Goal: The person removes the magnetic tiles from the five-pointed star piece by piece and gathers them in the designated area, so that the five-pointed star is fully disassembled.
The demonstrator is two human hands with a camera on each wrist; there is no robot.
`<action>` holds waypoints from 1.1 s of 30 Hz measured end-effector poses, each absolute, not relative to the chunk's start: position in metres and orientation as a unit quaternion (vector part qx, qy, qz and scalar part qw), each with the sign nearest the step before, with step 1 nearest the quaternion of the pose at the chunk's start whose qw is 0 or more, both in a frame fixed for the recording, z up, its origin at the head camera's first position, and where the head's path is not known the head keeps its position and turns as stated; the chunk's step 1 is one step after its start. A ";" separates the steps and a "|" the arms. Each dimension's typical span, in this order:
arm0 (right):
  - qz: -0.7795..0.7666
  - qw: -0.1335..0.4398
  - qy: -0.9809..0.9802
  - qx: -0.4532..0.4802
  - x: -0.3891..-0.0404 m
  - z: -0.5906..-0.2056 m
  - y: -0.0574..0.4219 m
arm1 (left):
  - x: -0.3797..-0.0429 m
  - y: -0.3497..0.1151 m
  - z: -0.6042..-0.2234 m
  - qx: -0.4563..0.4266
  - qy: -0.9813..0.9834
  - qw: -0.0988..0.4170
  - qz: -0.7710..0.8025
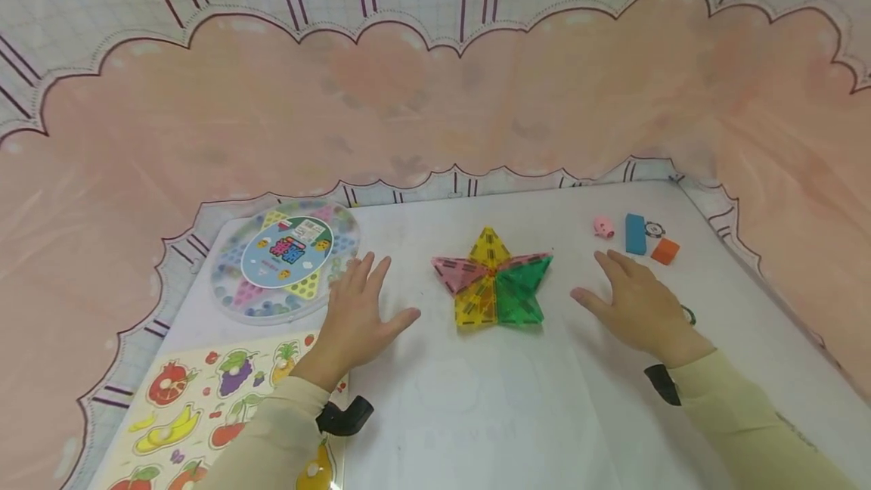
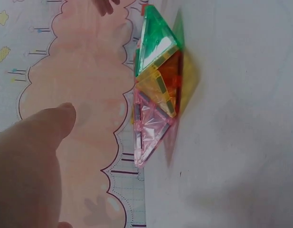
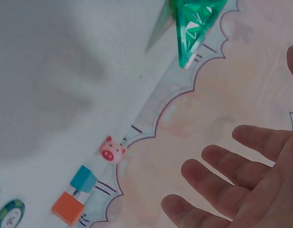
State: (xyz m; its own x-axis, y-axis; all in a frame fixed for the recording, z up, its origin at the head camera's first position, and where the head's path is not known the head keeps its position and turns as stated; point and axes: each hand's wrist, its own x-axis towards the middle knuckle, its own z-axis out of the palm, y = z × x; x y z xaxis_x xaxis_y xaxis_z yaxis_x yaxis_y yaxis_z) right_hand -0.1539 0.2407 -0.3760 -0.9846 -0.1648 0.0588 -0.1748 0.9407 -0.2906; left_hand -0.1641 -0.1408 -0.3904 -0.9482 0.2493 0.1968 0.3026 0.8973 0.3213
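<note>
Right there, mid-table: star of see-through tiles (image 1: pixel 492 278), lying on the white tabletop (image 1: pixel 442 414). Yellow point aimed at the far edge, pink on the left, green on the right, amber and green across the bottom. Faceted and raised, dark stripes along the seams, coloured shadow spilling beside it in the left wrist view.

Over to the left hand (image 1: pixel 361 312): wide, fingers spread, thumb out towards the star but apart from it. Fingertips overlapping the edge of the round game board (image 1: pixel 286 252) in the head view; touching or not, impossible to tell.

Across to the right hand (image 1: pixel 636 305): wide too, fingers loosely extended, thumb towards the star's green side, well apart from it.

Just beyond those fingers, quite a cluster! Pink pig head (image 1: pixel 602 227), then blue block (image 1: pixel 636 234), orange block (image 1: pixel 665 251) and, beside the blue, a small round piece (image 1: pixel 655 229). Green-rimmed disc (image 3: pixel 9 214) near the orange block, mostly behind the hand from above.

Down at the near left, fruit puzzle board (image 1: pixel 121 446), partly under the left sleeve (image 1: pixel 268 437). And all around, peach cloud-print cloth (image 1: pixel 408 112).
</note>
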 end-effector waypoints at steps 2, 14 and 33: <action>0.161 0.014 -0.983 0.084 -0.153 -0.380 0.239 | -0.164 -0.136 -0.393 -0.145 -0.971 0.068 -0.180; 0.193 0.003 -0.978 0.072 -0.152 -0.399 0.234 | -0.165 -0.108 -0.403 -0.168 -0.960 0.060 -0.217; 0.298 -0.015 -0.950 0.088 -0.156 -0.412 0.218 | -0.171 -0.065 -0.413 -0.187 -0.951 0.019 -0.247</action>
